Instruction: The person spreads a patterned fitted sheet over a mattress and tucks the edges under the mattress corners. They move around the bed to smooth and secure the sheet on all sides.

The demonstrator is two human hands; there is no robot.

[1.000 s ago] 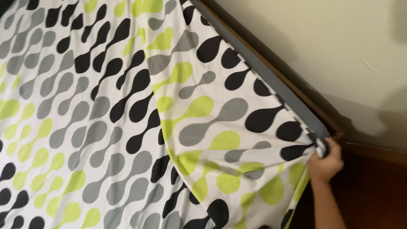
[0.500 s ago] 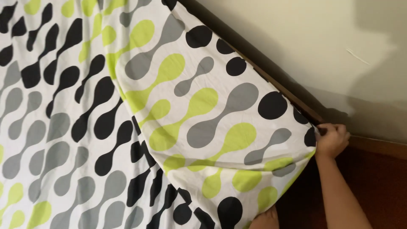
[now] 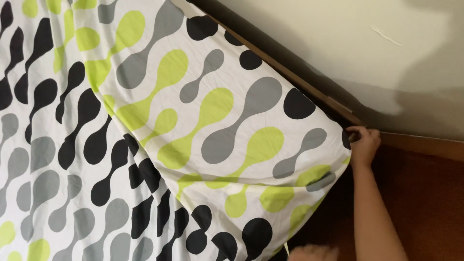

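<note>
**Sheet held at the corner of a bed**

Head view. A patterned sheet covers the bed and fills the left and centre of the frame. Its print is of rounded, dumbbell-like blobs in black, grey and lime green on white. A fold line runs diagonally across the cloth from the upper left toward the lower middle; to the right of it the print is larger and paler, to the left denser and darker, with more black and grey.

The right hand is at the far right corner of the bed, where the sheet wraps over the corner. Its fingers are closed on the sheet's edge there, pinching the cloth just beside the dark wooden bed frame. The forearm runs down from the hand to the lower edge of the frame, well clear of the bed's side.

The left hand shows only as a sliver at the bottom edge, below the sheet's hanging side near the bed's near right edge. Whether it is closed on anything cannot be told, as most of it is cut off.

The sheet's side panel hangs down over the bed's right edge between the two hands, with slight creases in it.

The bed frame follows the far edge of the bed, running diagonally from the top centre to the corner. Behind it stands a cream wall with a small scuff mark and a soft shadow. A brown baseboard meets the reddish-brown floor to the right of the bed.
</note>
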